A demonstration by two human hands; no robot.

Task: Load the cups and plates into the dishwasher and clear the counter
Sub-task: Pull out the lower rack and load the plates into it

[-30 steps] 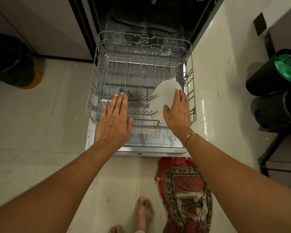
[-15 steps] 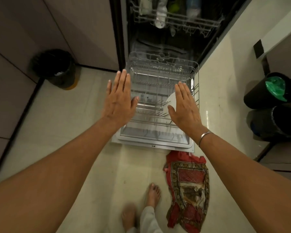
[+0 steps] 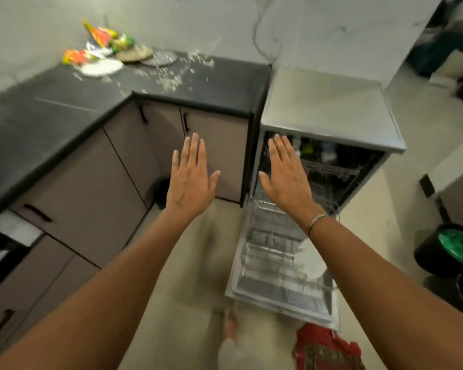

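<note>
The dishwasher [image 3: 329, 110] stands open at the right, its lower rack [image 3: 273, 252] pulled out over the floor. A white plate [image 3: 309, 260] stands in that rack, partly hidden by my right forearm. On the black counter [image 3: 64, 108] at the back lie a white plate [image 3: 102, 67], two more plates [image 3: 147, 56] and colourful wrappers [image 3: 102, 38], with crumbs scattered around. My left hand [image 3: 191, 177] is held flat in the air before the cabinets, holding nothing. My right hand [image 3: 288, 172] is flat too, raised in front of the dishwasher opening.
Grey cabinet doors [image 3: 96, 182] run under the L-shaped counter. A black bin [image 3: 161, 193] sits in the floor corner. Two dark bins, one with a green liner [image 3: 455, 244], stand at the right. A red patterned cloth [image 3: 326, 348] lies on the floor beside my foot [image 3: 230, 327].
The view has swung up from the rack to the counter. Both hands have lifted away from the rack, staying flat; the right hand has left the white plate in the rack.
</note>
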